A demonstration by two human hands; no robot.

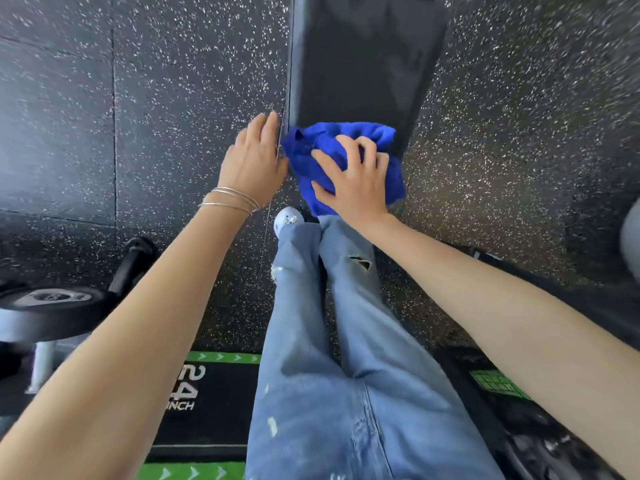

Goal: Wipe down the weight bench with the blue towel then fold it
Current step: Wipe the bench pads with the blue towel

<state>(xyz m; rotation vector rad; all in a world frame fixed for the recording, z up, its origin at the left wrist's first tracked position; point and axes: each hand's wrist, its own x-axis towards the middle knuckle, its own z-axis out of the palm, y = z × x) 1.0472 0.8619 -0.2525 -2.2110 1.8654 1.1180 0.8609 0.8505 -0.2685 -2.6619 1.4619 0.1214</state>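
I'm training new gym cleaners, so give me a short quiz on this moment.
1. Which hand holds the bunched blue towel on the weight bench? A) left B) right
2. True or false: the left hand also grips the towel.
3. Fill in: the bracelets sit on the ___ wrist.
Key: 1 B, the right hand. 2 False; it rests against the bench's side. 3 left.
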